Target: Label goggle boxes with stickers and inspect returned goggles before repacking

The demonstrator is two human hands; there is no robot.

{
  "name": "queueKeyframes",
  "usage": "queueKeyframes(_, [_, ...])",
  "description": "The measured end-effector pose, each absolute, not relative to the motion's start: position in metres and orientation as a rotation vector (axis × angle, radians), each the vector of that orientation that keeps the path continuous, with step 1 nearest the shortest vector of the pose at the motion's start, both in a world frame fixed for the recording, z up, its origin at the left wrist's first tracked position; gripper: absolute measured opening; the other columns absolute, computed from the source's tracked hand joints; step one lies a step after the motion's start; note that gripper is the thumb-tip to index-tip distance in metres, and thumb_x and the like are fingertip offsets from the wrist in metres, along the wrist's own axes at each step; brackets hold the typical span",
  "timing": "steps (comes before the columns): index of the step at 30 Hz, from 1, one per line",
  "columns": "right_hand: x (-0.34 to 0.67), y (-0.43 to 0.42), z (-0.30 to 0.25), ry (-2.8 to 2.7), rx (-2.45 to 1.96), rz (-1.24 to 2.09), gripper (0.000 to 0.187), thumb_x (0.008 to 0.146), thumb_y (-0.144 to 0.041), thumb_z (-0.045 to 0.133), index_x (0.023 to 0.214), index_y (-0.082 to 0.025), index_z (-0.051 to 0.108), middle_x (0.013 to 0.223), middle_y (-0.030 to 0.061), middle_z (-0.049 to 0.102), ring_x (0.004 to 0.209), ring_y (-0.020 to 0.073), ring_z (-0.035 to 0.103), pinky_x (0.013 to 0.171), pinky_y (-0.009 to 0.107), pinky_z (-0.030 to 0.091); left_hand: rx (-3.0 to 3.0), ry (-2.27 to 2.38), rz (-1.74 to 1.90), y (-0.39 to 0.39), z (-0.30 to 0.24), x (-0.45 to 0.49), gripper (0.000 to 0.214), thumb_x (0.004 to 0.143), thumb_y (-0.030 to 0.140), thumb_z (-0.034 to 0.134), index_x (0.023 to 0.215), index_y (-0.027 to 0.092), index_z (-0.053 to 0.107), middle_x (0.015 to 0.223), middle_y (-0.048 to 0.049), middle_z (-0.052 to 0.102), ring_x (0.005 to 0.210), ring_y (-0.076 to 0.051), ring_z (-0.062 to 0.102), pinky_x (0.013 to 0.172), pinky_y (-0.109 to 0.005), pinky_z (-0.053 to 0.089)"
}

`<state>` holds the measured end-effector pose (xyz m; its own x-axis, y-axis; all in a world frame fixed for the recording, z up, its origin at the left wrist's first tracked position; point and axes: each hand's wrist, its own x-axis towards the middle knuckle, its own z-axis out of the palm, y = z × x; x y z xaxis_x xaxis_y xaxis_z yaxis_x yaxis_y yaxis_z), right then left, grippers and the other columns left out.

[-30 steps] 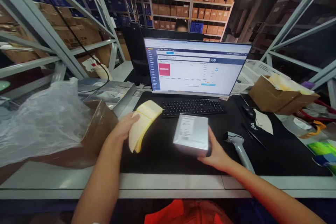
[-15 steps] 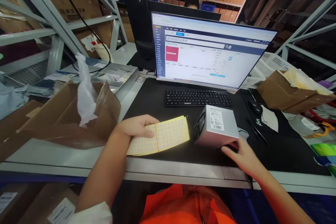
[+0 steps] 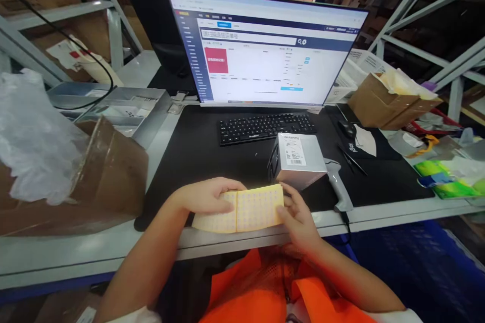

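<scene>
A stack of yellow sticker sheets, banded in the middle and covered with rows of small round stickers, is held level above the table's front edge. My left hand is closed on its left part, thumb on top. At the right end my right hand pinches the sheets between thumb and fingers. Just behind them a silver box with a white label stands on the black mat, apart from both hands. To the right of the box lies a grey handheld scanner, its cable hanging over the edge.
A monitor and black keyboard stand behind the box. On the left is an open cardboard box with a plastic bag. A mouse, pens and a green packet are on the right.
My right hand has left the silver box and taken hold of the right end of the sticker sheets. The scanner is now in fuller view, and the camera view has shifted.
</scene>
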<state>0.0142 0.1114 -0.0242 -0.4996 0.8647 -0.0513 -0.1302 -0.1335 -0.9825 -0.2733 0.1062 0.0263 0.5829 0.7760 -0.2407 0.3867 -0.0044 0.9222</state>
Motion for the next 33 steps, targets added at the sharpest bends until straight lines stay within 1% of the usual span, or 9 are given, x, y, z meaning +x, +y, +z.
queueKeyframes(3, [0.016, 0.11, -0.029, -1.311, -0.881, 1.666, 0.051, 0.091, -0.044, 0.069, 0.132, -0.027, 0.045, 0.105, 0.0084, 0.076, 0.093, 0.0231, 0.075, 0.074, 0.034, 0.061, 1.713, 1.075, 0.433, 0.107, 0.027, -0.255, 0.051, 0.082, 0.034, 0.071, 0.131, 0.022, 0.063, 0.122, -0.0045, 0.07, 0.106, -0.024, 0.067, 0.088, -0.029, 0.054])
queueKeyframes(7, [0.023, 0.106, -0.039, -1.351, -0.887, 1.557, 0.037, 0.096, -0.039, 0.063, 0.125, -0.028, 0.043, 0.102, 0.0067, 0.076, 0.089, 0.0206, 0.075, 0.071, 0.031, 0.061, 1.808, 1.234, 0.502, 0.117, 0.025, -0.226, 0.038, 0.089, 0.041, 0.066, 0.121, 0.02, 0.068, 0.118, -0.0059, 0.07, 0.104, -0.023, 0.066, 0.091, -0.031, 0.051])
queueKeyframes(10, [0.027, 0.105, -0.046, -1.447, -0.879, 1.46, 0.032, 0.099, -0.035, 0.059, 0.126, -0.029, 0.043, 0.1, 0.0059, 0.076, 0.086, 0.0187, 0.075, 0.071, 0.03, 0.061, 1.727, 1.218, 0.502, 0.131, 0.02, -0.205, 0.037, 0.091, 0.046, 0.063, 0.116, 0.019, 0.069, 0.106, -0.005, 0.072, 0.091, -0.021, 0.065, 0.077, -0.029, 0.051])
queueKeyframes(13, [0.029, 0.105, -0.049, -1.565, -0.913, 1.228, 0.025, 0.099, -0.029, 0.058, 0.123, -0.028, 0.049, 0.101, 0.006, 0.074, 0.081, 0.0169, 0.073, 0.066, 0.027, 0.06, 1.619, 1.2, 0.486, 0.144, 0.015, -0.194, 0.038, 0.09, 0.052, 0.063, 0.095, 0.015, 0.069, 0.085, -0.0026, 0.066, 0.072, -0.017, 0.058, 0.06, -0.026, 0.043])
queueKeyframes(15, [0.031, 0.106, -0.049, -1.662, -0.951, 1.001, 0.021, 0.098, -0.025, 0.058, 0.118, -0.026, 0.055, 0.105, 0.0068, 0.071, 0.08, 0.0159, 0.072, 0.065, 0.026, 0.06, 1.563, 1.188, 0.446, 0.148, 0.013, -0.191, 0.041, 0.089, 0.055, 0.063, 0.085, 0.014, 0.066, 0.077, -0.001, 0.06, 0.065, -0.014, 0.052, 0.055, -0.025, 0.039])
queueKeyframes(20, [0.032, 0.109, -0.039, -1.932, -0.915, 0.57, 0.012, 0.096, -0.016, 0.058, 0.104, -0.022, 0.064, 0.107, 0.0086, 0.068, 0.096, 0.0185, 0.068, 0.08, 0.03, 0.06, 1.613, 1.147, 0.379, 0.143, 0.02, -0.189, 0.042, 0.094, 0.052, 0.054, 0.088, 0.014, 0.07, 0.075, -0.0013, 0.061, 0.064, -0.014, 0.05, 0.054, -0.025, 0.035])
queueKeyframes(23, [0.031, 0.109, -0.034, -1.956, -0.968, 0.422, 0.009, 0.095, -0.016, 0.061, 0.099, -0.02, 0.067, 0.106, 0.0101, 0.066, 0.092, 0.0188, 0.068, 0.079, 0.032, 0.059, 1.689, 1.126, 0.406, 0.137, 0.024, -0.186, 0.04, 0.096, 0.049, 0.052, 0.093, 0.015, 0.073, 0.083, -0.0033, 0.067, 0.074, -0.017, 0.056, 0.062, -0.026, 0.041])
queueKeyframes(26, [0.03, 0.106, -0.032, -1.943, -1.024, 0.38, 0.007, 0.095, -0.016, 0.062, 0.095, -0.019, 0.069, 0.098, 0.0084, 0.065, 0.086, 0.0183, 0.067, 0.075, 0.032, 0.057, 1.746, 1.156, 0.422, 0.131, 0.022, -0.179, 0.039, 0.098, 0.047, 0.05, 0.092, 0.015, 0.072, 0.085, -0.0047, 0.069, 0.078, -0.019, 0.059, 0.066, -0.027, 0.042])
queueKeyframes(33, [0.029, 0.105, -0.036, -1.834, -1.075, 0.515, 0.011, 0.096, -0.016, 0.059, 0.091, -0.021, 0.067, 0.091, 0.0042, 0.068, 0.087, 0.0167, 0.066, 0.079, 0.03, 0.057, 1.928, 1.248, 0.432, 0.122, 0.02, -0.167, 0.041, 0.103, 0.046, 0.044, 0.08, 0.017, 0.063, 0.078, -0.0019, 0.064, 0.071, -0.017, 0.056, 0.065, -0.028, 0.038])
